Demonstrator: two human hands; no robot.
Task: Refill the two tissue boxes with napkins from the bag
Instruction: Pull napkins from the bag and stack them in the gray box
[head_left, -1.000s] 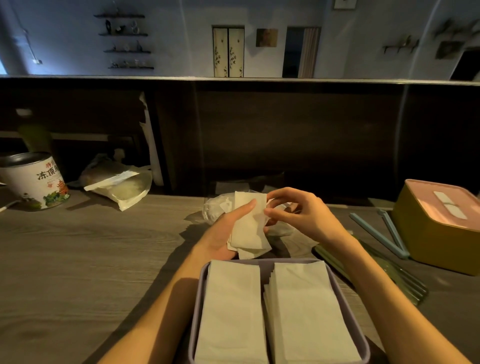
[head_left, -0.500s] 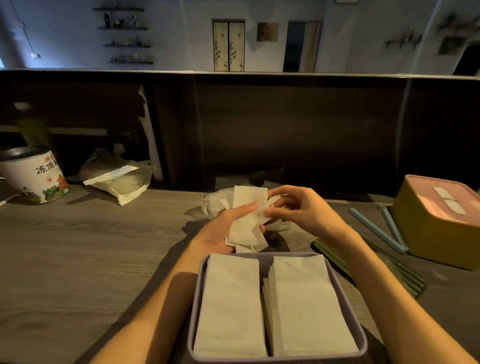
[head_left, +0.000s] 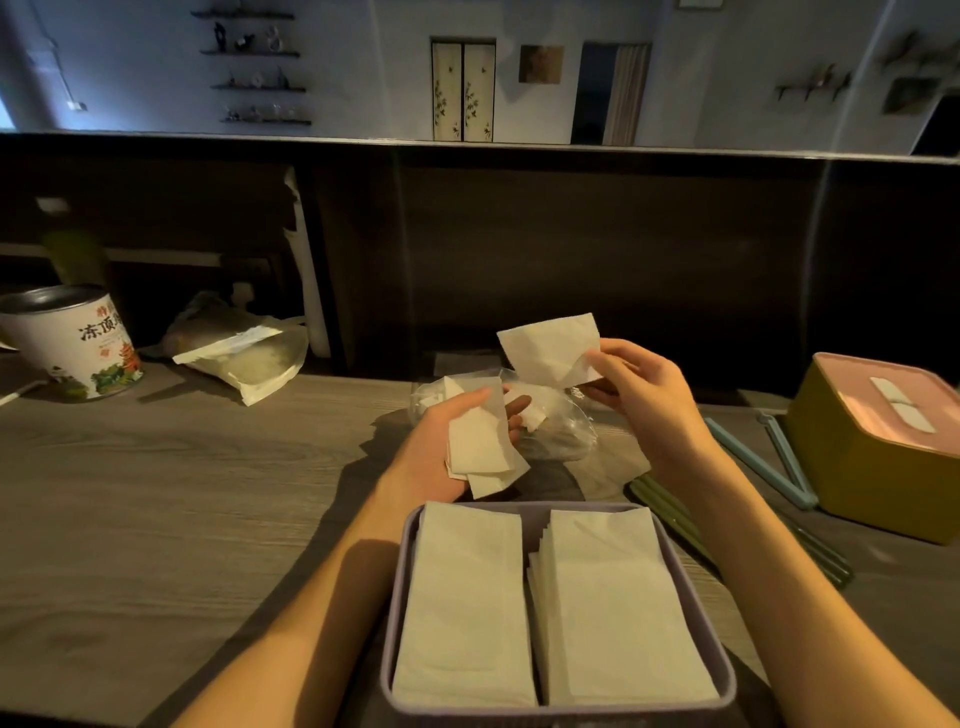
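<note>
Left hand: the left hand lies palm up just past the far rim of the open box, thumb curled over a small stack of folded napkins that it grips; the stack's lower corners hang past the palm toward 6 o'clock.
Right hand: the right hand is raised at 2 o'clock of the left one, thumb and fingertips pinching the right edge of a single napkin, which stands in the air, tilted and slightly creased, apart from the stack.
Bag: a clear plastic bag lies crumpled on the table between and behind the two hands, with a few white pieces inside.
Open tissue box: the lavender box sits nearest the camera at 6 o'clock, lid off, holding two side-by-side stacks of napkins that fill it nearly to the rim.
Second tissue box: a yellow box with a pink lid stands at 3 o'clock, lid on, a white strip showing in its slot.
Table: grey wood-grain table; at 10 o'clock a printed tin and beside it a sealed pouch; light blue clips lie against the yellow box's left side.
</note>
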